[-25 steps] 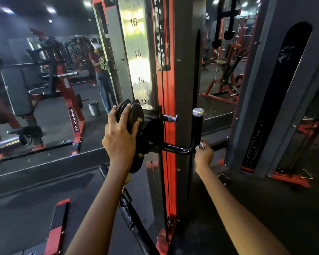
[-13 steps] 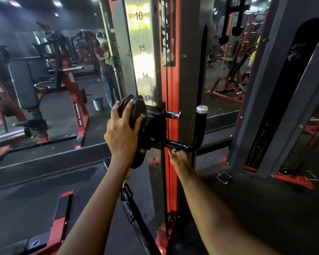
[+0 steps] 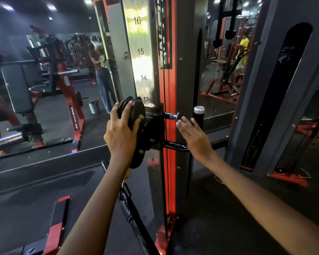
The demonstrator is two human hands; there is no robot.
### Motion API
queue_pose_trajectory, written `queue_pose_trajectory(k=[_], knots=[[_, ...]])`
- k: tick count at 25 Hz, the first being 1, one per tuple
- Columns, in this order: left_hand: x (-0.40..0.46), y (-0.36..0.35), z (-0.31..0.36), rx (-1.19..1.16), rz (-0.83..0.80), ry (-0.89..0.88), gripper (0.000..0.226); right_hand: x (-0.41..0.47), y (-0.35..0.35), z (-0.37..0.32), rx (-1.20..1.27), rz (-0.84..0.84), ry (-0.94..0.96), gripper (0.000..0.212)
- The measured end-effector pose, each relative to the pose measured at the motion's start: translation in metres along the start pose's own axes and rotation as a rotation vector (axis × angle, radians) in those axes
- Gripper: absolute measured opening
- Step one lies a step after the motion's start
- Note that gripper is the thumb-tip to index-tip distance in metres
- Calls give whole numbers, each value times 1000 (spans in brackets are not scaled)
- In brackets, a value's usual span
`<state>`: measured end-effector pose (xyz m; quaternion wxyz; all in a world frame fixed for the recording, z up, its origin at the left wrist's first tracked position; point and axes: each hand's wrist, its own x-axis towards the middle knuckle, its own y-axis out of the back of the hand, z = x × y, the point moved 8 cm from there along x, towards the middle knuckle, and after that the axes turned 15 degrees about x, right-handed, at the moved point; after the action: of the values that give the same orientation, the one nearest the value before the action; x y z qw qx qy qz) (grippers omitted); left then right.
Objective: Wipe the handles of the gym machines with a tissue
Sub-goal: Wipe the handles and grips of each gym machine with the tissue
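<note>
Left hand [image 3: 121, 134] gripped the pulley housing [image 3: 134, 115] rim. Right hand [image 3: 193, 134], fingers extended, lay against the handle [image 3: 198, 116]; open floor [image 3: 35, 196] lay left.

A single wide-angle camera worn on the person's head looks forward and down along both forearms, close enough that the left hand [image 3: 121, 134] and right hand [image 3: 193, 134] sit near mid-frame at arm's reach. It faces the upright column [image 3: 170, 89] straight ahead of the hands, with the mirror [image 3: 44, 80] beyond and left of the left hand and the dark floor [image 3: 35, 199] below both arms. The wide lens bends straight edges toward the frame's borders.
</note>
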<state>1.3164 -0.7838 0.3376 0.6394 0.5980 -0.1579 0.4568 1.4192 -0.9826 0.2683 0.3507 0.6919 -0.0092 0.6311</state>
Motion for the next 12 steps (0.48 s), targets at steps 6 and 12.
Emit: queue_pose_trajectory(k=[6,12], knots=[[-1,0,-1,-4,-9,6,51,-74,-92,45,-676,-934,-108,27],[-1,1,-2,-2,-6,8,51,-48,-101,24,-136,-876,-436,29]])
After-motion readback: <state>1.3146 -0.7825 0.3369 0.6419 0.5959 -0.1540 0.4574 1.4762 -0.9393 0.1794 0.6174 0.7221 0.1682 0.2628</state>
